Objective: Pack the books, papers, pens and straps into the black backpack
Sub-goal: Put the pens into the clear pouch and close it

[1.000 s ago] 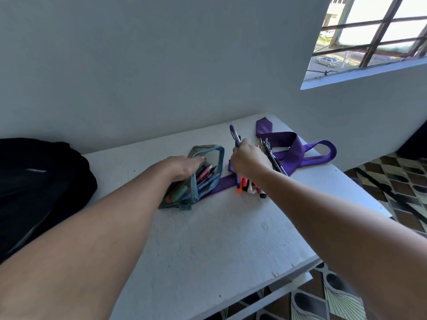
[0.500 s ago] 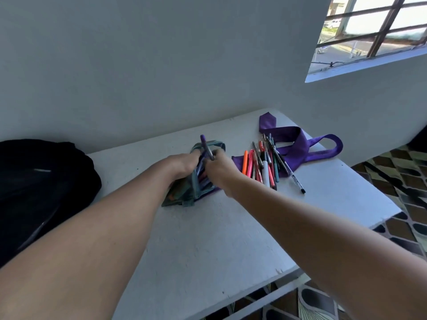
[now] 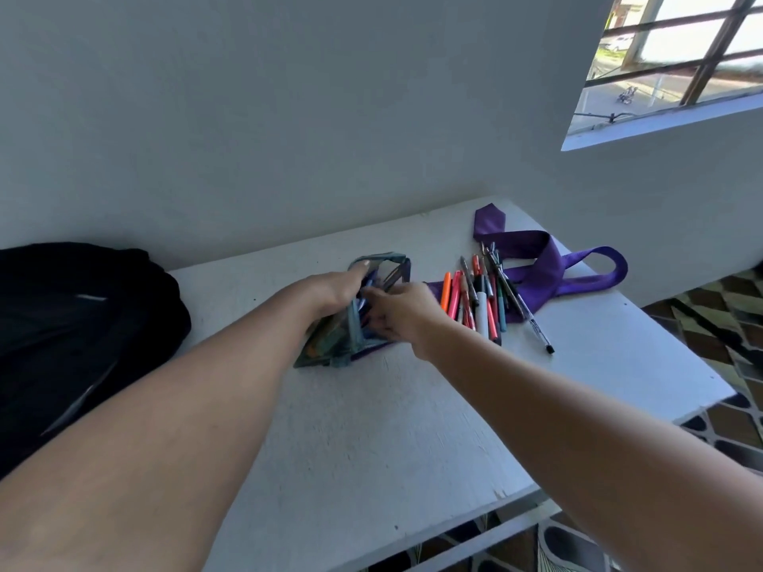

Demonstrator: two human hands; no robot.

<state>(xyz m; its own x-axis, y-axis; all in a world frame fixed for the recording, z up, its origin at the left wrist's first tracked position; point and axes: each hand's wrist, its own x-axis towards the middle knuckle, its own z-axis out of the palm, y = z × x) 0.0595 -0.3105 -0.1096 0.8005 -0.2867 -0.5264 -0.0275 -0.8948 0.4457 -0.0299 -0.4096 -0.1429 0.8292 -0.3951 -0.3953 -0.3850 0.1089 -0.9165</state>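
1. Your left hand [image 3: 338, 289] has its grip on the far rim of the pencil pouch [image 3: 355, 319], near the middle of the counter [image 3: 371, 427], with the fingers curled over the edge to hold the mouth open.
2. Your right hand [image 3: 398, 311] is at the pouch's mouth with its fingertips inside. It looks to be pushing a pen in, but blur and your own fingers cover it, so I cannot tell whether the grip holds anything.
3. In my judgement the task is at an early stage. Some pens are in the pouch, and a loose pile of pens [image 3: 481, 301] lies just beside it at 3 o'clock.
4. The pile rests on the purple strap [image 3: 549, 266], which trails off toward 2 o'clock and is not yet packed.
5. The black backpack [image 3: 74, 336] sits at 9 o'clock of the pouch, well apart from it. Nothing on the counter has visibly gone into it.
6. The backpack is cut off by the left edge, and its opening cannot be made out.
7. No books or papers are in view. Whether they are already inside the backpack or elsewhere, you cannot tell from here.
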